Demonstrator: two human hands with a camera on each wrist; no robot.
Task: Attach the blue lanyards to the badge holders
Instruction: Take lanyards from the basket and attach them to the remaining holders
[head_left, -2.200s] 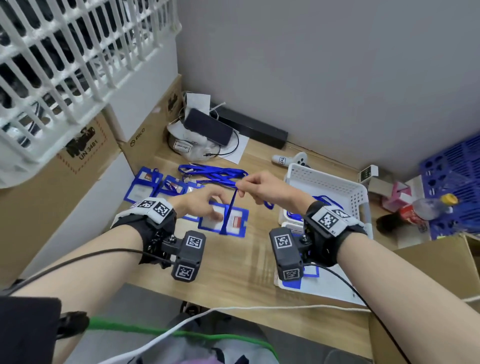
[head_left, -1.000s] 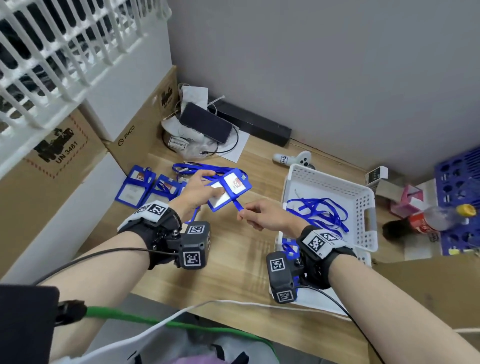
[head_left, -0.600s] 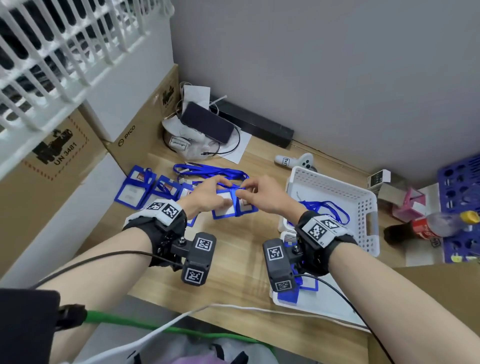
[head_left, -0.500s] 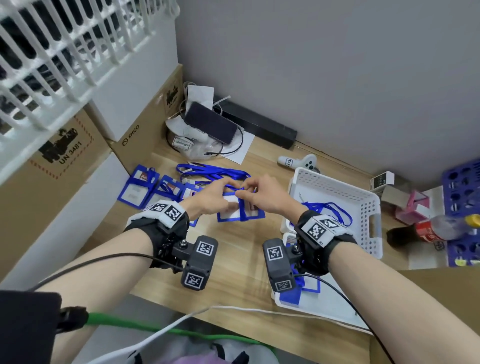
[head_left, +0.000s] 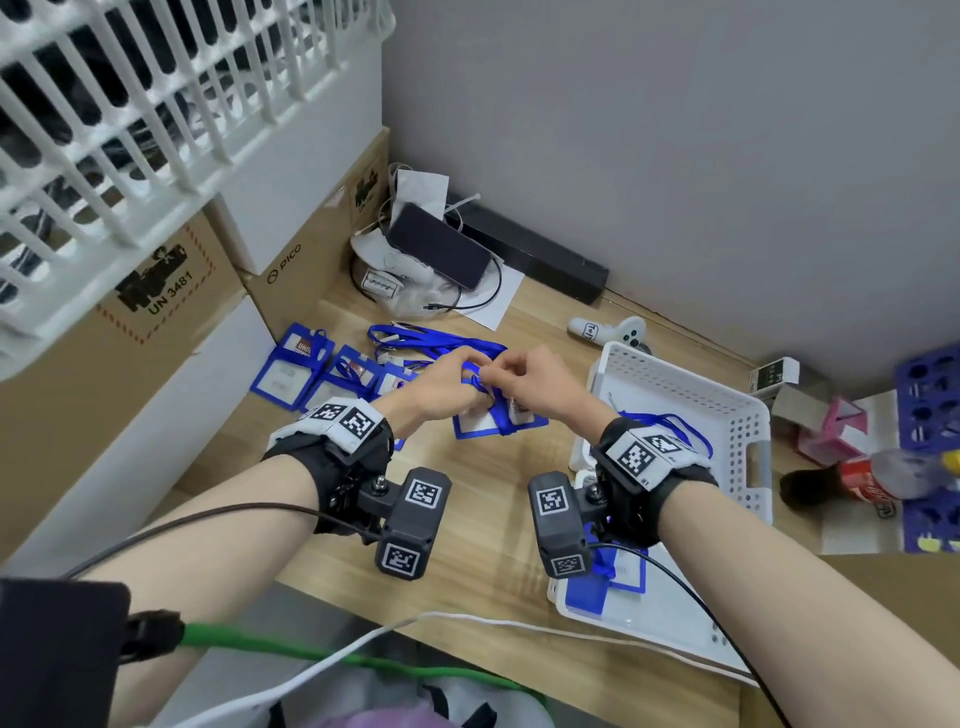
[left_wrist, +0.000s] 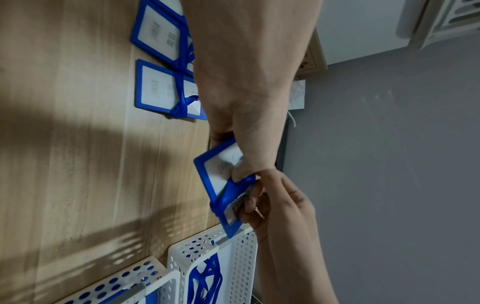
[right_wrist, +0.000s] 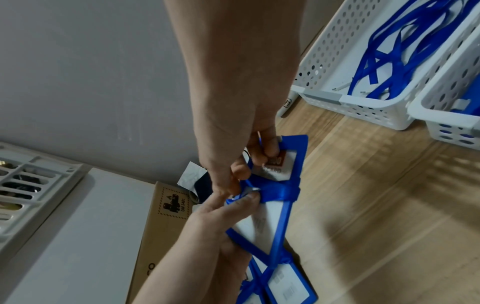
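Blue-framed badge holder with a white card, its lanyard wrapped across the middle, is held low over the bench, long axis left-right; left hand and right hand both pinch it.

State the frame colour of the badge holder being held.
Blue, on the badge holder; clearest in the right wrist view.

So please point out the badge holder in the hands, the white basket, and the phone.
badge holder (right_wrist: 293, 207), right wrist view, on its blue frame edge.
white basket (head_left: 675, 376), head view, on its far rim.
phone (head_left: 436, 244), head view, on its dark screen.
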